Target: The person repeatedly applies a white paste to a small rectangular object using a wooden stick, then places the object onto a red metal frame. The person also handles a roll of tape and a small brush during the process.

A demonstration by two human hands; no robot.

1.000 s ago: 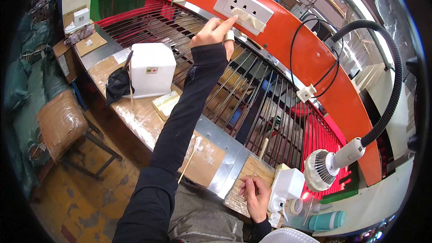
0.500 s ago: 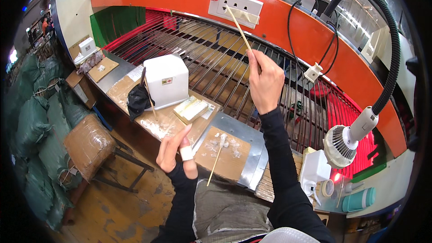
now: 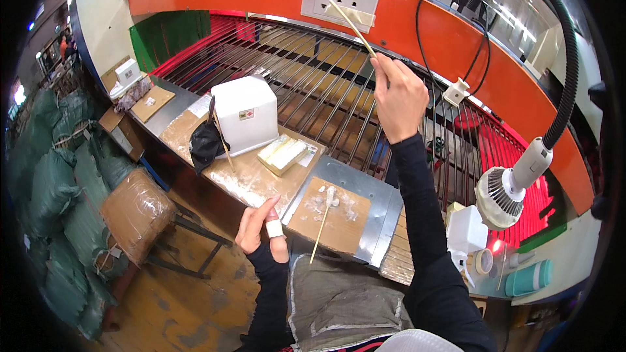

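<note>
My right hand (image 3: 401, 94) is raised over the metal rods and pinches a thin pale wooden stick (image 3: 352, 25). The stick points up and left, its far end in front of the white socket panel (image 3: 319, 0). Low and to the left, my left hand (image 3: 257, 227) is loosely closed, with white tape around the thumb; nothing shows in its fingers. Right of it, a second stick (image 3: 319, 238) with a white clump at its tip lies on a cardboard piece (image 3: 349, 231) strewn with white bits. A pale, flat block-like stack (image 3: 283, 154) sits farther back.
A white box-like container (image 3: 246, 117) stands beside a black cloth bundle (image 3: 205, 143) on cardboard. At right hangs a lamp (image 3: 501, 197) on a flexible neck, above a white bottle (image 3: 466, 231) and teal container (image 3: 528, 278). A wrapped stool (image 3: 137, 215) and green sacks (image 3: 49, 176) stand left.
My right hand has moved slightly right and up with the stick. The view has shifted a little; my left hand keeps much the same pose.
</note>
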